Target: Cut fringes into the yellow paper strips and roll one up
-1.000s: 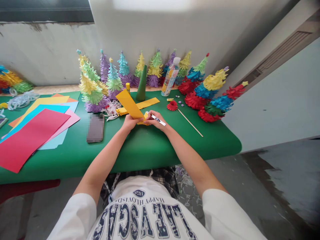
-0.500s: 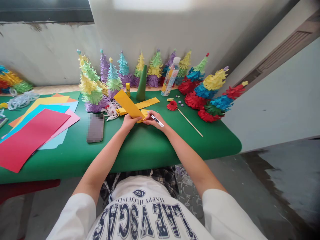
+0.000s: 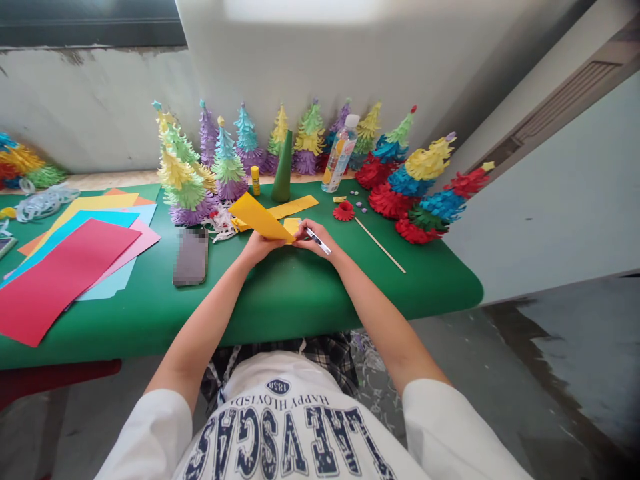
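A folded yellow paper strip point(image 3: 261, 219) is gripped at its lower end by my left hand point(image 3: 262, 249). My right hand point(image 3: 316, 237) pinches the same end of the paper, and a slim white-and-black cutter point(image 3: 318, 241) lies held across its fingers. Beyond my hands, another yellow strip point(image 3: 297, 207) rests on the green table point(image 3: 300, 300). Behind it stands a dark green paper cone point(image 3: 284, 167), with a yellow glue stick point(image 3: 255, 180) to its left. Right of my right hand are a red fringed paper ring point(image 3: 344, 211) and a thin wooden stick point(image 3: 381, 245).
Fringed paper trees point(image 3: 229, 160) line the back, with a bottle point(image 3: 341, 155) among them. A phone point(image 3: 191, 257) lies left of my hands. Coloured sheets point(image 3: 70, 273) are stacked further left, near white paper strips point(image 3: 45, 200). Paper shreds point(image 3: 223, 223) lie beside the phone.
The upper end of the folded yellow paper has tipped lower and turned its face. My left hand has rolled slightly over, and my right hand has shifted a little to the right.
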A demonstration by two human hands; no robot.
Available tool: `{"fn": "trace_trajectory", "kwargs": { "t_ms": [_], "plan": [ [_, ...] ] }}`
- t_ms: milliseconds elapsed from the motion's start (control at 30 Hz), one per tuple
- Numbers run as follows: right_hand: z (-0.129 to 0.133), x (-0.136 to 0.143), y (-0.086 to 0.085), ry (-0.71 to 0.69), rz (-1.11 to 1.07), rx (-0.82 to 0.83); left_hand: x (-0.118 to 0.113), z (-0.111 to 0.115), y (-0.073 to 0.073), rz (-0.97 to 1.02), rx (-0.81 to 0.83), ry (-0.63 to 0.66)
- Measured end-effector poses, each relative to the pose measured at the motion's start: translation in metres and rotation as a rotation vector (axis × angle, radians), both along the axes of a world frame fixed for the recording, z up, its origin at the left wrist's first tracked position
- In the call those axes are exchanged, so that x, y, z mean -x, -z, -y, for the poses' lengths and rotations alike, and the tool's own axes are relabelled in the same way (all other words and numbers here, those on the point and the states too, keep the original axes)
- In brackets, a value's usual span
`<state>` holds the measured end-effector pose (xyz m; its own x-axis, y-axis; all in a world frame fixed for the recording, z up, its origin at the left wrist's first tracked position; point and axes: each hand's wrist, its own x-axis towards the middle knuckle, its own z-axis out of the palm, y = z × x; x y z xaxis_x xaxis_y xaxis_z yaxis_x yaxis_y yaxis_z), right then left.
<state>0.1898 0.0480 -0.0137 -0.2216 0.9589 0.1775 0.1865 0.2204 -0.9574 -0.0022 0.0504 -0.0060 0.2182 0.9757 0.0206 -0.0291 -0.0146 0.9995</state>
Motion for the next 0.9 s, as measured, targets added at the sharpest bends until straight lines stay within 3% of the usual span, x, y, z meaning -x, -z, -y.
{"fn": "trace_trajectory", "kwargs": {
  "t_ms": [167,367,567,900],
  "plan": [
    [0.003,-0.011,-0.006,-0.006,-0.122,0.096,0.003,0.008,-0.001,-0.262,-0.224,0.132],
    [0.0,-0.013,-0.009,0.212,-0.202,0.141,0.011,0.009,-0.003,-0.604,-0.65,0.472],
    [-0.003,-0.014,-0.009,0.265,-0.241,0.168,0.014,0.008,-0.002,-0.741,-0.762,0.506],
    [-0.004,-0.015,-0.007,0.05,-0.372,0.21,0.016,0.02,-0.002,-0.997,-0.946,0.48]
  ]
}}
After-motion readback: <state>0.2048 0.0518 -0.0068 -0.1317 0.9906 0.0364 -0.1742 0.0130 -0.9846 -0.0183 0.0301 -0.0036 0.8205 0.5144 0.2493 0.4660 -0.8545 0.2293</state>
